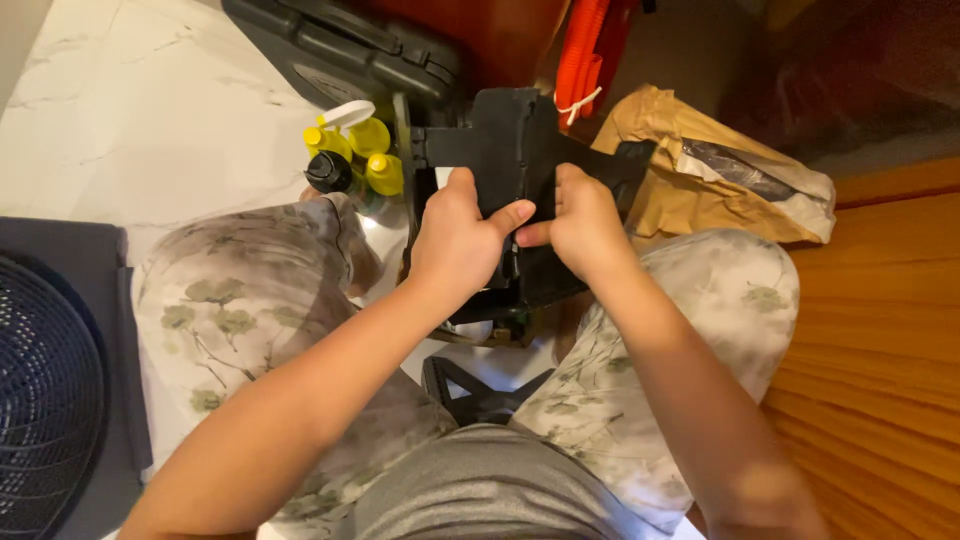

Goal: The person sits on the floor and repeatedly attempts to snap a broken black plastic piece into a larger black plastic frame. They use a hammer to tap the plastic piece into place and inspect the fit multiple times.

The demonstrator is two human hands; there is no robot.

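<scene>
A black plastic frame part (520, 150) stands between the knees of a seated person in leaf-print trousers (240, 320), gripped from both sides. The left hand (455, 240) has its fingers (462, 190) curled shut over the part's left edge, thumb lying across its face; the right hand (585, 225) clamps the opposite edge, its thumb tip meeting the left one at the middle. Just left of the left fingers stands a cluster of yellow-capped bottles (365, 150) on the white marble floor (140, 110). Right of the right fingers lies a crumpled brown paper bag (690, 190) at the edge of the wooden flooring (880, 340). Beyond the fingers sits a dark hard case (340, 50).
</scene>
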